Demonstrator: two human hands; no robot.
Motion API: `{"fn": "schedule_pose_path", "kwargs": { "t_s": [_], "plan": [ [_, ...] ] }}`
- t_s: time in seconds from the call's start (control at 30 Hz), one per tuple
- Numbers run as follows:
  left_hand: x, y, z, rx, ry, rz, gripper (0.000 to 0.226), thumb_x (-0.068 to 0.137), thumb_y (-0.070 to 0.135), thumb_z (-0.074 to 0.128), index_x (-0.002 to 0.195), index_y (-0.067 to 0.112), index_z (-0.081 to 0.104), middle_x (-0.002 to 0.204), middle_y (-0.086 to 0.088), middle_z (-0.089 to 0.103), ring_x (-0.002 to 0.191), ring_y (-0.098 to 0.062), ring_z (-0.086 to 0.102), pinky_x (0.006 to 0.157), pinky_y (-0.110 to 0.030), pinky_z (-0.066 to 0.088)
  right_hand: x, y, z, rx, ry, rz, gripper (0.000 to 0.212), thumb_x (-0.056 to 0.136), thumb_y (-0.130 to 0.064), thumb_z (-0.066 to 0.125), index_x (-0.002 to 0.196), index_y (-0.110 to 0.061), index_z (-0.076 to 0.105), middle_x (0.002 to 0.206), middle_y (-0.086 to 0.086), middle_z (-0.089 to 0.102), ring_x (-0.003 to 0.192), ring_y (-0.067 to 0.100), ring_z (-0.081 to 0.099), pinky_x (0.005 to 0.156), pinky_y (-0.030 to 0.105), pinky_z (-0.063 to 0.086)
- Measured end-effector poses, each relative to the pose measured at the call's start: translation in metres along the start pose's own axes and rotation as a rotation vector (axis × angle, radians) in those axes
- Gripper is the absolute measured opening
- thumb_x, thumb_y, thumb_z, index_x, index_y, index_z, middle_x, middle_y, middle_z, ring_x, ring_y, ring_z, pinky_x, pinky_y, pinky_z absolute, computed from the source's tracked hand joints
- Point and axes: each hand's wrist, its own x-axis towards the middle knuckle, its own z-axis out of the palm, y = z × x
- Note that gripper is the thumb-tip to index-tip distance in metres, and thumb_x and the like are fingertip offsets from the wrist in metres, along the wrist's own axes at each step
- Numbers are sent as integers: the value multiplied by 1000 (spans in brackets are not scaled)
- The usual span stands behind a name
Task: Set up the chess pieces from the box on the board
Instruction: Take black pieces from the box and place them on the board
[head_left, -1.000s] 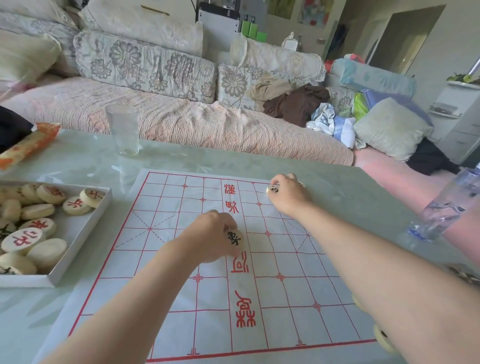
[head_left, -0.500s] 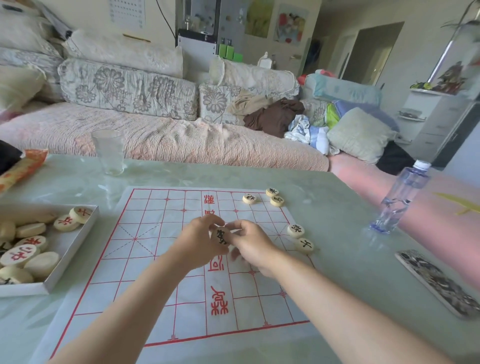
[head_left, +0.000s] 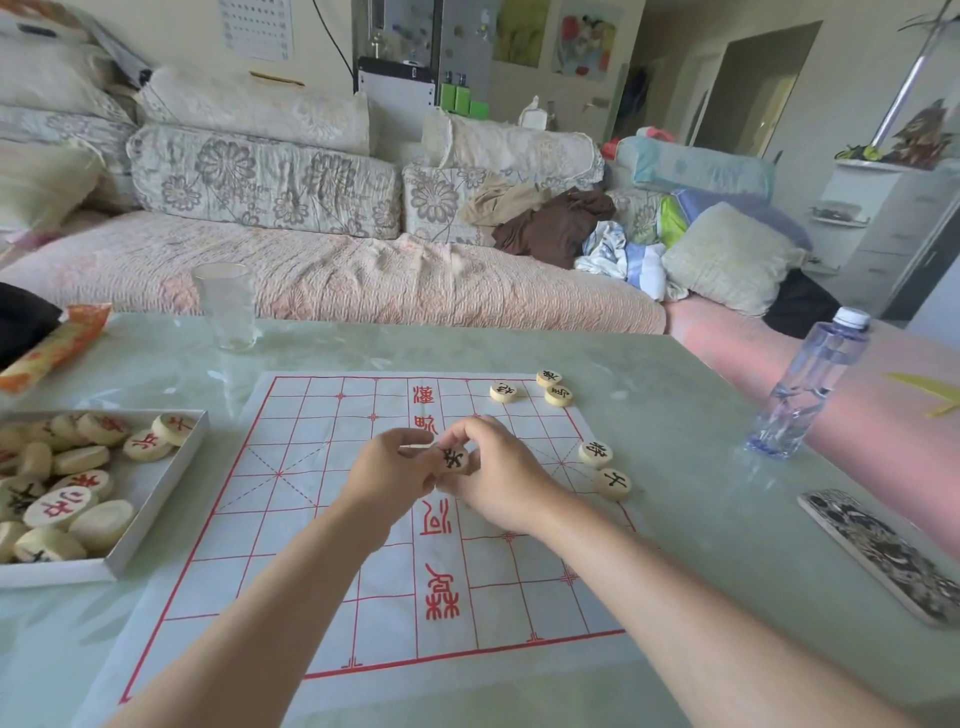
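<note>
Table: pale green glass top; its far edge runs along a sofa and its right edge slants down the right side of the view.
Board: white paper sheet with a red grid, lying flat in the middle of the table, with one corner pointing towards the viewer at the lower left.
Open room: the left half and the near rows of the board are bare, and a wide strip of table lies between the board and the things on the right.
Box: shallow white tray just beside the board's left edge, holding a heap of round pale pieces with red and black marks.
Left hand: over the board's centre, fingers curled in, fingertips pinching a single piece.
Right hand: touching the left hand, fingers bent over the same piece from the other side.
Held piece: round, pale, black character facing up, gripped between both hands above the middle band of the board.
Far right corner: three placed pieces in a close cluster.
Right edge: two placed pieces, one just beside the other.
Glass: clear, upright, beyond the board's far left corner.
Bottle: clear plastic, upright, well to the right of the board.
Flat patterned slab: lying near the table's right edge.
Orange wrapper: at the far left, beyond the box.
</note>
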Motion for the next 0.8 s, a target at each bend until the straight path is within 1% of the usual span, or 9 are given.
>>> {"fn": "schedule_pose_path", "kwargs": {
  "t_s": [0.1,0.17,0.2,0.23,0.3,0.4,0.47,0.57,0.8],
  "plan": [
    [3,-1,3,195,-16,87,25,92,29,60,115,22,60,93,5,71,74,-12,67,65,-31,58,3,7,-4,-67,-39,-2,23,85,-36,73,101,-33,56,110,-13,54,80,3,53,71,24,43],
    [4,-5,3,408,-43,175,26,95,29,51,121,27,53,106,6,66,82,-12,64,63,-27,52,11,15,-12,-133,-3,34,23,86,-46,69,101,-34,57,110,-16,58,87,6,56,79,32,49],
    [6,-7,1,525,-57,234,27,96,28,49,123,29,51,110,7,63,87,-12,62,66,-26,51,17,22,-18,-170,42,67,25,86,-52,66,100,-34,57,110,-17,60,92,7,58,82,33,49],
    [7,-10,-1,641,-67,299,30,96,28,50,125,30,50,115,8,61,95,-12,60,74,-27,52,23,29,-26,-202,100,108,27,84,-54,66,99,-33,58,108,-17,62,94,8,59,83,32,49],
    [11,-14,-7,857,-78,414,37,95,31,52,131,31,47,124,8,57,112,-14,51,92,-32,48,37,50,-46,-249,218,206,26,80,-50,70,95,-32,60,104,-18,64,95,9,60,82,30,48],
    [17,-18,-14,1080,-119,488,47,93,41,52,138,34,43,134,7,48,124,-15,40,104,-34,36,56,87,-81,-322,327,357,22,79,-41,74,91,-29,62,100,-13,65,96,15,62,77,29,44],
    [21,-21,-16,1115,-176,474,48,92,49,52,138,37,44,136,9,42,126,-15,36,105,-34,33,65,109,-98,-334,370,447,19,77,-37,77,86,-27,63,96,-9,66,95,19,63,77,29,46],
    [25,-22,-17,1096,-212,453,46,90,53,52,134,40,46,136,11,40,125,-13,35,104,-33,35,76,130,-106,-349,381,482,21,73,-36,81,79,-26,63,90,-9,66,91,19,65,73,29,46],
    [30,-23,-22,1060,-242,448,43,88,52,56,130,42,50,134,13,40,123,-11,34,101,-32,35,88,136,-89,-390,347,492,22,76,-41,78,85,-26,65,91,-12,65,86,16,61,70,27,42]
  ]
}}
